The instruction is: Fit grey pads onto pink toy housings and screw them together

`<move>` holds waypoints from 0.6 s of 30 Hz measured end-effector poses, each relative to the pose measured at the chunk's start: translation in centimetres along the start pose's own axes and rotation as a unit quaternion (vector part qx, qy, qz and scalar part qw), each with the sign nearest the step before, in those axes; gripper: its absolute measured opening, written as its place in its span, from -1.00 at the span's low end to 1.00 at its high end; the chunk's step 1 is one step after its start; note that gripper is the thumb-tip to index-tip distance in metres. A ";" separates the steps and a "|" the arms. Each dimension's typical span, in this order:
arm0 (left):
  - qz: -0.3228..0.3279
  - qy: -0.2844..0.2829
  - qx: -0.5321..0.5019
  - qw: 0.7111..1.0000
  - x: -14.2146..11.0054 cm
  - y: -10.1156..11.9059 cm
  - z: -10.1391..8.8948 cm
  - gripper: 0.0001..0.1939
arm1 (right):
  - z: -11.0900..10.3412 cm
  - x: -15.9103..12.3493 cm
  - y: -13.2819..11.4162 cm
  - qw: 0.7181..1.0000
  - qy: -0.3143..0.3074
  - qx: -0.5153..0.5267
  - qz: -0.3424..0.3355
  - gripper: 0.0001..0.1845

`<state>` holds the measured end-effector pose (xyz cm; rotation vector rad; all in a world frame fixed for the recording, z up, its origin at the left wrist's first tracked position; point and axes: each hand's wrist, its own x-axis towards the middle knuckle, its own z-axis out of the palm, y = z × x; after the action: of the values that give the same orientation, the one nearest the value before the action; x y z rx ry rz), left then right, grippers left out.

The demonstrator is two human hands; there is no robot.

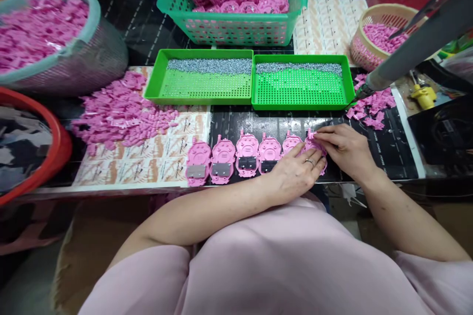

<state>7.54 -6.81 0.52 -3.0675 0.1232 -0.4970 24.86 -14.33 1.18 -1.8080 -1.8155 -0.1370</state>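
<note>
A row of pink plastic casings (247,150) lies along the table's front edge, several with a grey or black rectangular panel in the lower part. At the row's right end, my left hand (299,172), a ring on one finger, curls over the last pink casing (322,161) and holds it against the table, partly hiding it and the casing beside it. My right hand (347,150) is closed in a pinch at that casing's upper edge. A small pink plastic part (311,135) shows at its fingertips; its exact shape is hidden.
Two green trays (252,101) of small metal screws stand behind the row. Loose pink parts (121,113) are heaped left, with more (375,108) right. A green basket (236,24), a tub (98,19), a red basin (61,142) and a grey pole (414,44) surround the workspace.
</note>
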 end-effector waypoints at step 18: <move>0.002 -0.025 -0.019 1.000 0.0 -0.5 -0.6 -0.65 | -1.3 -0.4 -0.9 0.990 -0.041 -0.133 -0.004 -0.77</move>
<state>7.36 -6.32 1.16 -3.1132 0.1392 -0.4220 24.41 -15.33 2.35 -2.0141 -1.9368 -0.3269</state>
